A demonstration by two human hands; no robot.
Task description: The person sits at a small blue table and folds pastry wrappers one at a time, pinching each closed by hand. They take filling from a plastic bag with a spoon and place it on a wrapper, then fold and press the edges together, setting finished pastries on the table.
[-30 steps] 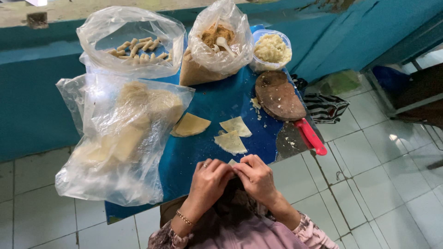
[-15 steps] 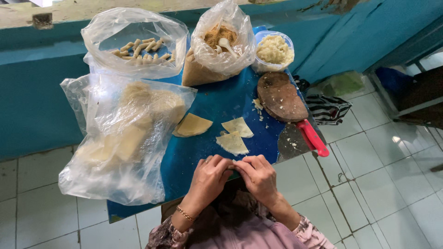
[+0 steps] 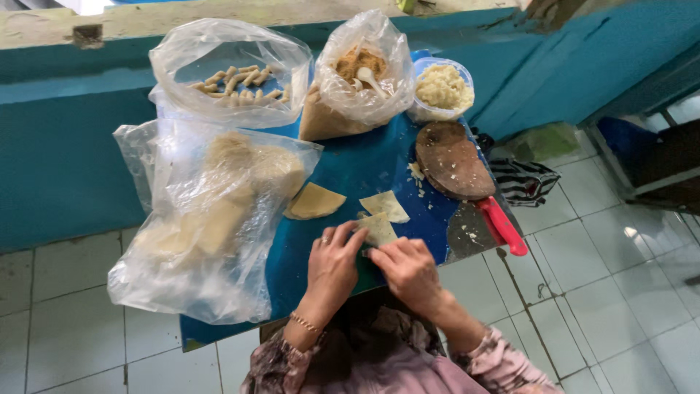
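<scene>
Ideally, with the left hand (image 3: 332,266) and right hand (image 3: 408,266) both pinched on the pale dough wrapper (image 3: 378,228), fold it evenly and press gently along its edge.

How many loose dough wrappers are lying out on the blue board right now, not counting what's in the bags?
3: one wrapper beside the big plastic bag, one wrapper mid-board, and one wrapper under the left hand and right hand. More may be hidden beneath the hands.
</scene>
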